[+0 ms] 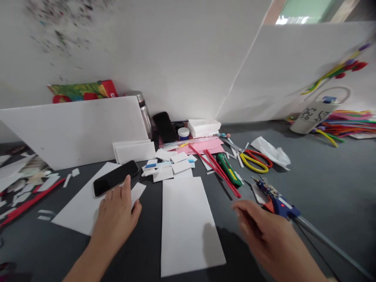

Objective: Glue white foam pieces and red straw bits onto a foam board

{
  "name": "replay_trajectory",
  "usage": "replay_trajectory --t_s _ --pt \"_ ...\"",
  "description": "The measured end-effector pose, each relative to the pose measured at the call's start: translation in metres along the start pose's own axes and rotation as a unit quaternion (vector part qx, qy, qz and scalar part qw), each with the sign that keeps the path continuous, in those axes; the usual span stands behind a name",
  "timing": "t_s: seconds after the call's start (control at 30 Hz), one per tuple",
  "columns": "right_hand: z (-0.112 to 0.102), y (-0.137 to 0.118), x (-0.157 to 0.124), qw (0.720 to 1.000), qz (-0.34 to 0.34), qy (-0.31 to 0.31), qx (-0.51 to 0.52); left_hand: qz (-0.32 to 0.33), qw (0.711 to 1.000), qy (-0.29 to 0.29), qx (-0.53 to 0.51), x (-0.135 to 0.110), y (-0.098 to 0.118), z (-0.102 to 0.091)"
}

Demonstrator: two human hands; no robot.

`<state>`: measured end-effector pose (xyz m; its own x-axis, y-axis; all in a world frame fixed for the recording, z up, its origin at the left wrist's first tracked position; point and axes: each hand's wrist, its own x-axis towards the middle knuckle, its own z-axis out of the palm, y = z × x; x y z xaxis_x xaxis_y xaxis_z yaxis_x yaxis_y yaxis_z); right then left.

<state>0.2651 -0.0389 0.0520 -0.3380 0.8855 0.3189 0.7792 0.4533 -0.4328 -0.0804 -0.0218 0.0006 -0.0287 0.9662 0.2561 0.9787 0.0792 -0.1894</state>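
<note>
My left hand (117,211) rests with its index finger stretched out at the lower edge of a black phone (116,178). The phone lies on a white sheet (78,209), and a small white piece of card (137,192) shows beside that hand. Between my hands lies a white rectangular board (186,223), flat on the dark table. My right hand (264,235) hovers to the right of the board, its fingers curled and pressed together; whatever they may hold is hidden. Just beyond it lies a blue glue gun (283,206) with a glue stick in its back.
Behind are small white cards (167,166), red sticks (219,170), a green cutter (229,169), scissors (256,161) and crumpled tissue (272,152). A large white board (79,131) leans at the back left. A tumbler (313,115) stands tilted in view at right.
</note>
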Motion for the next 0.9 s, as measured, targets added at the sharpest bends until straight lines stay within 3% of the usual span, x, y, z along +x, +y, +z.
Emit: replay_trajectory --t_s 0.13,0.3,0.4,0.53,0.63,0.83,0.9 --pt "-0.004 -0.004 0.003 1.0 -0.005 0.007 0.007 0.002 1.0 -0.01 -0.016 0.015 -0.004 -0.011" --pt "-0.006 -0.004 0.005 0.999 -0.01 0.023 -0.019 0.042 0.994 0.005 -0.098 0.062 -0.003 -0.027" --pt "-0.003 -0.004 0.004 0.999 -0.018 0.024 -0.021 0.024 0.995 -0.074 -0.07 0.091 0.007 -0.029" --pt "-0.001 -0.004 0.002 1.0 -0.012 0.018 -0.01 0.003 0.995 -0.085 -0.056 0.112 0.025 -0.024" --pt "-0.002 -0.004 0.002 1.0 -0.007 0.012 -0.01 -0.004 0.994 -0.09 -0.058 0.115 0.029 -0.022" --pt "-0.005 -0.001 0.001 1.0 0.007 -0.001 0.0 0.018 0.992 -0.069 -0.106 0.094 0.008 -0.04" --pt "-0.006 -0.002 0.0 0.999 0.022 -0.011 0.024 -0.007 0.96 -0.009 -0.279 0.077 0.008 -0.051"
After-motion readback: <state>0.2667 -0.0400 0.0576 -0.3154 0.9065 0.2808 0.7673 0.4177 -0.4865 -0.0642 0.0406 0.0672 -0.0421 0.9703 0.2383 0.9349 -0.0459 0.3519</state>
